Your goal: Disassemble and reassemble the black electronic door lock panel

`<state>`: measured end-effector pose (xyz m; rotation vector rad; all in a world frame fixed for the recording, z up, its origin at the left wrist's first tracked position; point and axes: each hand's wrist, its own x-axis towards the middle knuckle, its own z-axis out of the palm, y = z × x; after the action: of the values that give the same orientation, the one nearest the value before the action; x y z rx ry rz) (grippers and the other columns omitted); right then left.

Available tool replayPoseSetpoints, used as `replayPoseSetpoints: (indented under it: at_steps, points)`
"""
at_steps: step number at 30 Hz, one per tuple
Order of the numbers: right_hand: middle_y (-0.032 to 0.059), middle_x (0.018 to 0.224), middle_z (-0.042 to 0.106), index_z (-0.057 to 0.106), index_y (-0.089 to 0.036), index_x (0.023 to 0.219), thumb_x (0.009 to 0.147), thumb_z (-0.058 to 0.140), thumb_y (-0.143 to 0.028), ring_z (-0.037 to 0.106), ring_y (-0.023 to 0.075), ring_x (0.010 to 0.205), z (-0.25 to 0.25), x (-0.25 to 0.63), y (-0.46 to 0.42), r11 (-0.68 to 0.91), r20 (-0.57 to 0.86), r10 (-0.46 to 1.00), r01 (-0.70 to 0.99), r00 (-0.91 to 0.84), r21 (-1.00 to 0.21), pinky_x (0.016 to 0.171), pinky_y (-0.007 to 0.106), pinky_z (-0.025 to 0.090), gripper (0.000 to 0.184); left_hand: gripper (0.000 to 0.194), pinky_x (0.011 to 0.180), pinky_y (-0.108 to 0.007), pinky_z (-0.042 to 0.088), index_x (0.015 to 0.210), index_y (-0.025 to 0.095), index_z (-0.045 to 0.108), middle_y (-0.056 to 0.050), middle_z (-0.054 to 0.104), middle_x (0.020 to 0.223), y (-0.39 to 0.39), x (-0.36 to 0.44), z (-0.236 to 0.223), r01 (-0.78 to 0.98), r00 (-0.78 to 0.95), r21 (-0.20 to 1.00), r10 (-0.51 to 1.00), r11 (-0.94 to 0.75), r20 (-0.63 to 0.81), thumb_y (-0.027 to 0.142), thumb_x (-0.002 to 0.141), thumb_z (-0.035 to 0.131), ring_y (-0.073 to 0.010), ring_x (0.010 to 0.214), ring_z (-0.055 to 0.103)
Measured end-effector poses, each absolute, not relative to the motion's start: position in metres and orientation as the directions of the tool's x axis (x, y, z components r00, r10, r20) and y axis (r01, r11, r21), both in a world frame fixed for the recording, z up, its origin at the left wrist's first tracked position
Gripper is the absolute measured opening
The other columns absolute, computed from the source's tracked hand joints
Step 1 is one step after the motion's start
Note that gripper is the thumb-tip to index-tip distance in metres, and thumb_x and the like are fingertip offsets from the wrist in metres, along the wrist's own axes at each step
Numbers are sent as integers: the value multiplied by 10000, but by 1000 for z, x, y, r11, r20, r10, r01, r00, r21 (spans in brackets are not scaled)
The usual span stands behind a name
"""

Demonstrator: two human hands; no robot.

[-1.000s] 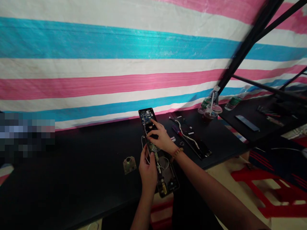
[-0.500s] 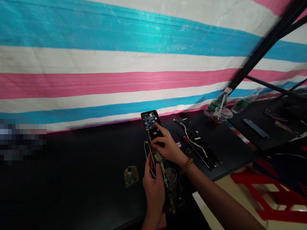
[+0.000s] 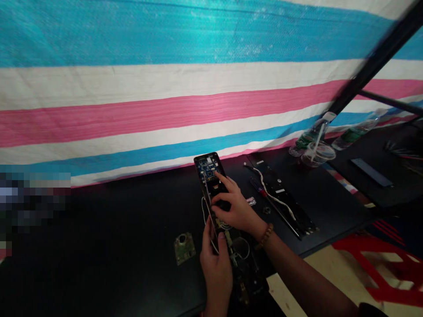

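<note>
A long black device casing (image 3: 199,165), its inside exposed, slants away from me over the table. At its far end sits a blue circuit board (image 3: 209,169), with a thin white cable (image 3: 207,188) running down from it along the left side. My left hand (image 3: 215,264) is closed around the casing's near left side, thumb on top. My right hand (image 3: 236,204) lies over the casing's middle, index finger stretched to the board's lower edge. Its thumb and middle finger pinch close together at the cable. The parts under my right palm are hidden.
A small greenish module (image 3: 184,248) lies left of the casing. To the right are a screwdriver (image 3: 280,215), a white braided cable (image 3: 271,193) and a long black panel (image 3: 287,198). Farther right stand a plastic cup (image 3: 319,155) and bottles (image 3: 310,136); a red stool (image 3: 366,264) is below.
The view has shifted slightly, so the bottles, cup and tools appear farther right. Both hands stay on the casing in nearly the same pose, my right index finger still at the board.
</note>
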<state>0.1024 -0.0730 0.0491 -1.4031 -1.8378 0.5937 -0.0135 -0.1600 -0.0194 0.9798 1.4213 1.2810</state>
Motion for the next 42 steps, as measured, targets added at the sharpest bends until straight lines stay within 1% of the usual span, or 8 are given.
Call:
replayPoseSetpoints:
  at_steps: [4, 8, 16, 20, 24, 28, 32, 42]
  points:
    - [-40, 1603, 306, 754, -270, 816, 811, 676, -214, 264, 308, 1481, 48, 102, -72, 286, 267, 955, 615, -125, -735, 1190, 547, 244, 97, 499, 1095, -416, 446, 1365, 253, 552, -84, 600, 1384, -160, -13, -17, -67, -208, 986, 965, 152, -163, 417, 895, 584, -282, 1293, 555]
    - [-44, 1597, 320, 755, -274, 812, 810, 695, -256, 318, 314, 1452, 50, 100, -72, 256, 243, 964, 610, -106, -750, 1174, 543, 272, 63, 511, 1092, -409, 446, 1354, 245, 563, -85, 601, 1382, -160, -13, -16, -85, -219, 981, 957, 176, -191, 444, 884, 589, -284, 1301, 546]
    - [-87, 1593, 321, 766, -283, 777, 790, 710, -183, 302, 332, 1450, 55, 102, -68, 190, 167, 981, 609, -95, -770, 1162, 570, 285, 116, 506, 1119, -416, 408, 1331, 236, 582, -85, 596, 1385, -158, -12, -15, -49, -256, 982, 948, 182, -188, 441, 869, 605, -288, 1308, 532]
    - [-67, 1601, 310, 768, -271, 786, 800, 683, -148, 302, 330, 1448, 51, 103, -66, 212, 190, 976, 612, -103, -761, 1166, 573, 270, 150, 525, 1104, -390, 424, 1348, 226, 571, -91, 592, 1392, -156, -12, -10, -59, -238, 985, 956, 163, -172, 439, 869, 601, -278, 1309, 534]
    - [-3, 1603, 319, 761, -250, 815, 801, 668, -133, 309, 328, 1443, 49, 103, -68, 258, 237, 964, 634, -119, -729, 1138, 582, 295, 151, 527, 1092, -383, 434, 1350, 198, 565, -106, 611, 1365, -156, -11, -6, -59, -219, 989, 965, 137, -147, 445, 885, 582, -265, 1280, 560]
    - [40, 1580, 362, 749, -239, 815, 798, 681, -142, 339, 320, 1432, 49, 103, -70, 287, 282, 953, 649, -115, -705, 1125, 568, 317, 120, 512, 1098, -388, 426, 1361, 211, 557, -105, 604, 1377, -156, -11, -5, -62, -211, 992, 970, 112, -123, 426, 897, 576, -259, 1286, 556]
    - [52, 1553, 407, 742, -234, 804, 793, 678, -132, 411, 292, 1396, 48, 103, -70, 310, 326, 941, 615, -90, -725, 1133, 519, 338, 121, 514, 1080, -386, 445, 1380, 215, 537, -109, 597, 1385, -155, -10, -7, -72, -195, 992, 974, 99, -111, 414, 908, 564, -258, 1277, 564]
    - [46, 1540, 422, 748, -235, 792, 785, 692, -135, 431, 280, 1383, 44, 104, -69, 317, 339, 937, 603, -81, -732, 1147, 493, 337, 114, 494, 1095, -388, 425, 1384, 223, 524, -97, 605, 1366, -154, -11, -14, -41, -178, 997, 982, 62, -68, 398, 923, 546, -245, 1267, 566]
